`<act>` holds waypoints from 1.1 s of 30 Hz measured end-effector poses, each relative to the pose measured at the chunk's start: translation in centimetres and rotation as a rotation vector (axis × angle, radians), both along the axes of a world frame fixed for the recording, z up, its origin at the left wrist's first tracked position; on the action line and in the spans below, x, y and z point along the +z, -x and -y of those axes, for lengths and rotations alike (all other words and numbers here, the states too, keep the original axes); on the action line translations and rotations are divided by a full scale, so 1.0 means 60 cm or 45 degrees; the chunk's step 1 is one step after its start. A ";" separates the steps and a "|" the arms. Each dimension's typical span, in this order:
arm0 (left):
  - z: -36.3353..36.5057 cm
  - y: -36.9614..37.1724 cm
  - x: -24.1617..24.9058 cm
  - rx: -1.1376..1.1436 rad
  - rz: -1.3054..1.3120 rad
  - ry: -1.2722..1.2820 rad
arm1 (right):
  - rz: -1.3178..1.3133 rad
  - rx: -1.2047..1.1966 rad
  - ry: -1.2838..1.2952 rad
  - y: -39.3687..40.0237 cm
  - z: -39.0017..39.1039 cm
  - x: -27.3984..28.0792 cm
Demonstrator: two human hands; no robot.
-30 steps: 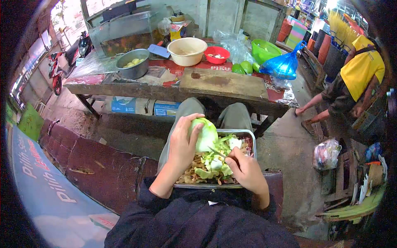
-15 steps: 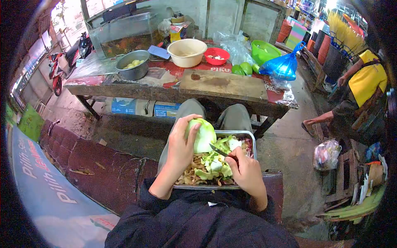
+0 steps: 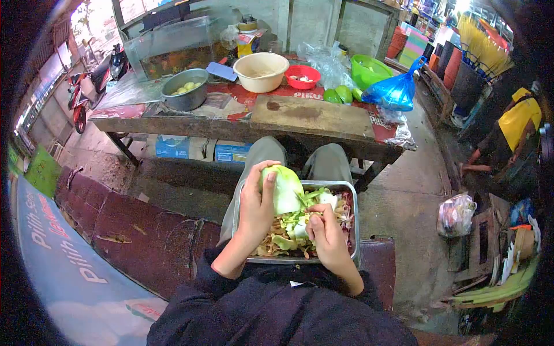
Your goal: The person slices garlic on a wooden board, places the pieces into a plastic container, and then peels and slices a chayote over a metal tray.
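My left hand is wrapped round a pale green, partly peeled vegetable that looks like a chayote, held above the left part of a metal tray. My right hand is closed on the small knife, now mostly hidden by fingers and peel, close to the vegetable's lower right side. The metal tray rests on my lap. Green peelings, white pieces and brownish and purplish scraps fill it.
Before me stands a low wooden table with a grey pot, cream basin, red bowl, green basin, green vegetables and blue bag. A person in a yellow top is at right.
My right hand has shifted slightly left and turned, and the knife blade that showed before is now mostly hidden. The vegetable has tilted slightly. The person at right has moved.
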State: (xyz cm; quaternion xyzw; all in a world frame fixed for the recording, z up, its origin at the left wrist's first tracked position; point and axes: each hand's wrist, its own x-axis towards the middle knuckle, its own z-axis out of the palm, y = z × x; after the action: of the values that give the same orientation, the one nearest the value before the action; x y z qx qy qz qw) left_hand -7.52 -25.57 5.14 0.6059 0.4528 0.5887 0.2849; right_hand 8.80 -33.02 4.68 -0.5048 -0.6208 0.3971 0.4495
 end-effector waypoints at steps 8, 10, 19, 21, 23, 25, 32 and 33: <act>-0.007 -0.001 -0.020 -0.247 0.264 0.227 | -0.258 -0.060 0.081 -0.013 0.000 0.009; 0.001 -0.002 -0.016 -0.332 0.401 0.407 | -0.133 -0.018 -0.078 -0.018 -0.001 0.018; 0.007 0.018 -0.003 -1.063 1.435 1.115 | 0.000 -0.029 0.001 -0.032 0.008 0.032; 0.007 0.019 -0.014 -1.069 1.506 1.173 | 0.065 -0.140 0.088 -0.035 0.008 0.030; 0.006 0.016 -0.013 -1.076 1.504 1.144 | 0.121 -0.158 -0.029 -0.034 0.002 0.010; 0.006 0.010 -0.011 -1.082 1.505 1.117 | 0.179 -0.175 -0.144 -0.031 0.002 0.005; 0.009 -0.004 -0.011 -0.888 1.523 1.142 | 0.378 -0.043 -0.288 0.006 0.012 0.018; 0.008 -0.003 -0.012 -0.900 1.530 1.141 | 0.460 -0.048 -0.301 0.009 0.014 0.022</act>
State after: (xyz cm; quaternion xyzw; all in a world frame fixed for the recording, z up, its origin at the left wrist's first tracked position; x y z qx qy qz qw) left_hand -7.34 -26.04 4.42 0.1235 0.1980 0.4518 0.8611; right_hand 8.28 -33.87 5.99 -0.5231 -0.7239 0.2161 0.3946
